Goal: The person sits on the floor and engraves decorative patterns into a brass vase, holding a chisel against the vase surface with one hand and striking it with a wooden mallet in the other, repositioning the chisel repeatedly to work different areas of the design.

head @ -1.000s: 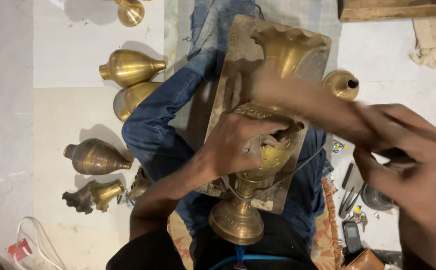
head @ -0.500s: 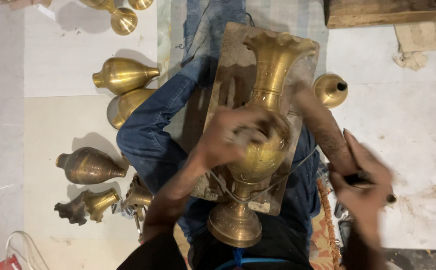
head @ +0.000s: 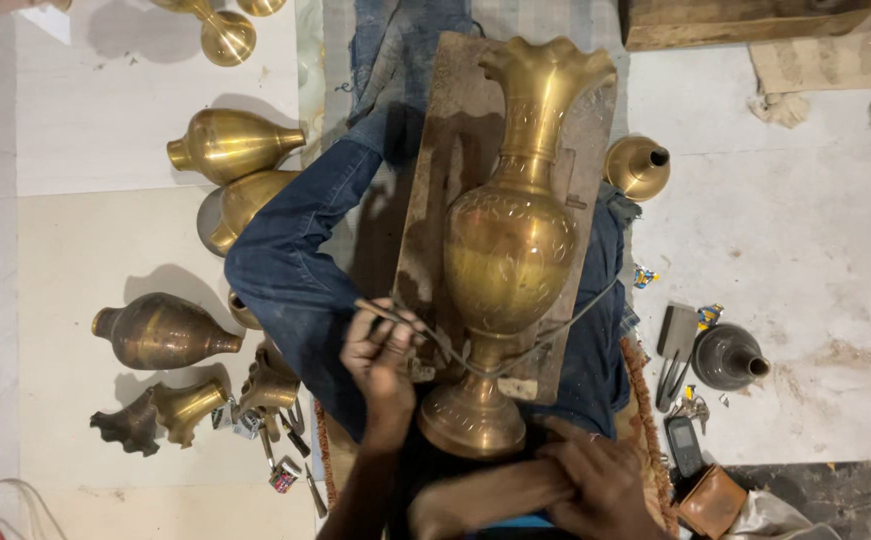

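brass vase (head: 508, 250) on wooden board (head: 435, 180); pale tiled floor (head: 805, 250) around.

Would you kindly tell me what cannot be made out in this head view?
- Right hand: blurred by motion; whether it holds anything cannot be told.
- Left hand: its grip is on a thin metal tool; the tool's working end is too small to read.
- Brass vase: fine engraving too small to follow.
- Top-left brass pieces: cut off by the frame edge.
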A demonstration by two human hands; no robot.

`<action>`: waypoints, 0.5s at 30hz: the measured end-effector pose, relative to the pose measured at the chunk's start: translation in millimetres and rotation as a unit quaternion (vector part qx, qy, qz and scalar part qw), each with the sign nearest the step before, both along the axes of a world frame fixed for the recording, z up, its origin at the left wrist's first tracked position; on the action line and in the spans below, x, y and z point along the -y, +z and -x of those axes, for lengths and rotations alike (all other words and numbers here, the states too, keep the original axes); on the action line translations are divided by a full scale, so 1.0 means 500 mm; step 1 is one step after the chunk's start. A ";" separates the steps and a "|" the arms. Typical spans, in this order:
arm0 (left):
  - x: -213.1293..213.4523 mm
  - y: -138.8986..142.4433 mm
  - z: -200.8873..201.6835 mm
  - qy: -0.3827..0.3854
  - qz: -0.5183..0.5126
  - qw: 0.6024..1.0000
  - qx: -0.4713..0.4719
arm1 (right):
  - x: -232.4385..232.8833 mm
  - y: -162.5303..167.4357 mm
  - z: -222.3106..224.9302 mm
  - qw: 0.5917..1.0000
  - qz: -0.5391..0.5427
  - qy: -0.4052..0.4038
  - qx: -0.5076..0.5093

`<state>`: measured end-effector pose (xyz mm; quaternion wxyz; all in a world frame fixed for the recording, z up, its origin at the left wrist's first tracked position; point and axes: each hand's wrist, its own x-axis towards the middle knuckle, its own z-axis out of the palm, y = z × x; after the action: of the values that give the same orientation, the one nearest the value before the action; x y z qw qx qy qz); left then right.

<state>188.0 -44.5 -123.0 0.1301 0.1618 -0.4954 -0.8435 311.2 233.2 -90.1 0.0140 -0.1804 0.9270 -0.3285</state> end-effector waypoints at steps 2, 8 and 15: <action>-0.007 0.000 -0.012 -0.038 0.030 0.998 -0.030 | 0.025 0.030 0.021 0.987 0.012 0.098 -0.130; -0.011 0.027 -0.003 -0.087 -0.026 0.993 -0.081 | 0.095 0.079 0.038 0.996 -0.018 0.037 -0.082; -0.020 0.094 -0.021 -0.139 0.007 0.987 -0.075 | 0.083 0.066 0.037 0.988 0.141 -0.019 -0.060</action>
<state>198.4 -34.5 -76.0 0.0496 0.0268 -0.5074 -0.8598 292.9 191.7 -56.9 -0.0734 -0.1821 0.8739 -0.4447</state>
